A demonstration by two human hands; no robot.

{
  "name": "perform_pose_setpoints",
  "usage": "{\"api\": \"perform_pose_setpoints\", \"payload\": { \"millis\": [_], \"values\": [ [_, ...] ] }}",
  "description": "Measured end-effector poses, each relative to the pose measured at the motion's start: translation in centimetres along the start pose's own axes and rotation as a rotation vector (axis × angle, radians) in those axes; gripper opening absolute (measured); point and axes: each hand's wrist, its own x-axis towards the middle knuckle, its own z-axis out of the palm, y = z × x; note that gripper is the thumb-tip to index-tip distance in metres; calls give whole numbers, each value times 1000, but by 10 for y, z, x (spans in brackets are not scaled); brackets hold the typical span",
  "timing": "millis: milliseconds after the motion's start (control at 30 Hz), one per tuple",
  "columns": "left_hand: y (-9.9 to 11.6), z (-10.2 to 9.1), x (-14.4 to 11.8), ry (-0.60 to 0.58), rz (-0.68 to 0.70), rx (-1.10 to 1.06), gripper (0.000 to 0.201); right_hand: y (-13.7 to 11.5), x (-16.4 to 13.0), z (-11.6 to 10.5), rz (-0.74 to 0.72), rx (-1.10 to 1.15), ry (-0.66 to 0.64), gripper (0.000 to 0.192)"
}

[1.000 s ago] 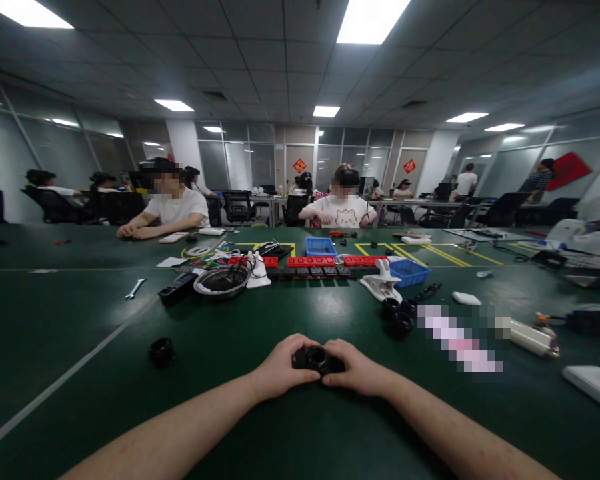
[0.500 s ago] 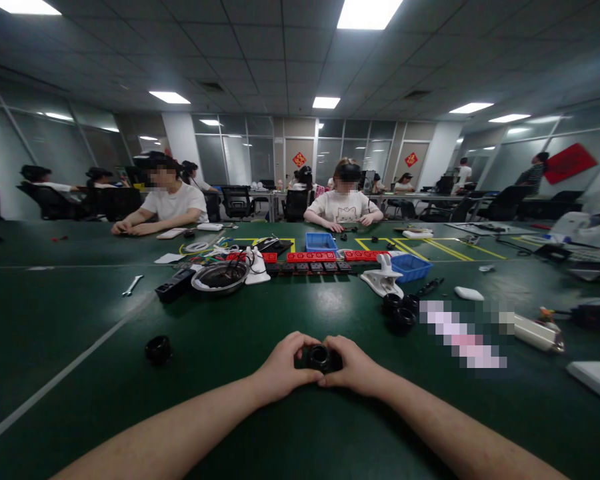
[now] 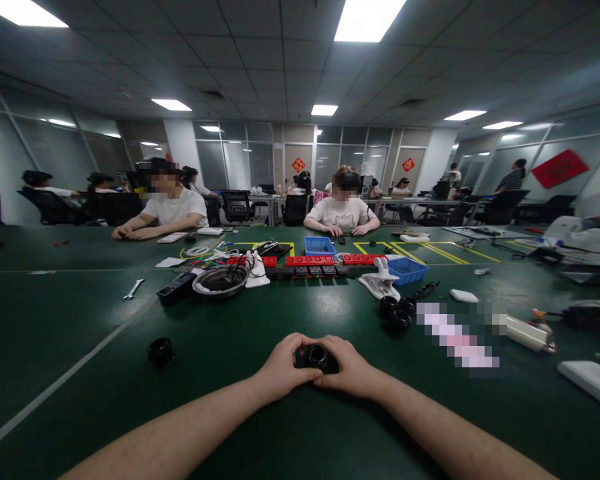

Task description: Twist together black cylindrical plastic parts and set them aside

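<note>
A glossy black ring-shaped part with a round hole on top is held low over the green table in front of me. My left hand curves round its left side, fingers and thumb closed toward it. From the right, my right hand wraps it in the same way. The two thumbs meet at the near side, and the fingertips come together at the far side. My fingers partly hide the lower part of the piece. A similar black ring-shaped part lies apart to the left.
Several black round parts cluster to the right, near a white clamp-like stand and a blue bin. Farther back lie a metal bowl, red power strips and a wrench. Co-workers sit across the table.
My view has shifted slightly. Both hands stay round the black part, with only small finger movement. Across the table, a co-worker's hands have moved a little.
</note>
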Motion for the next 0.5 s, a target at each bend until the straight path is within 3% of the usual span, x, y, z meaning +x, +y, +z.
{"api": "perform_pose_setpoints", "payload": {
  "millis": [133, 500],
  "values": [
    [-1, -1, 0, -17, 48, 14, 41, 1, 0, -8, -7, 24, -96, 40],
    [2, -6, -1, -103, 62, 7, 39, 6, 0, -20, -56, 154, -206, 34]
  ]
}}
